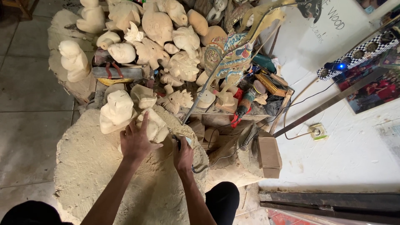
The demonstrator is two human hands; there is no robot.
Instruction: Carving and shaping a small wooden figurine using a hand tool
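A big round stump, thick with pale sawdust, fills the lower left of the frame. Above it, across the top, many pale wood carvings lie in a heap, with one painted carving to the right.

Near the middle, a small pale carving lies on the stump. Its long side runs from lower left to upper right, and its far end points at the heap.

The left hand lies flat on it, fingers spread wide, so it is nearer. The right hand is just right of the carving, fingers wrapped tight around a small corded tool.
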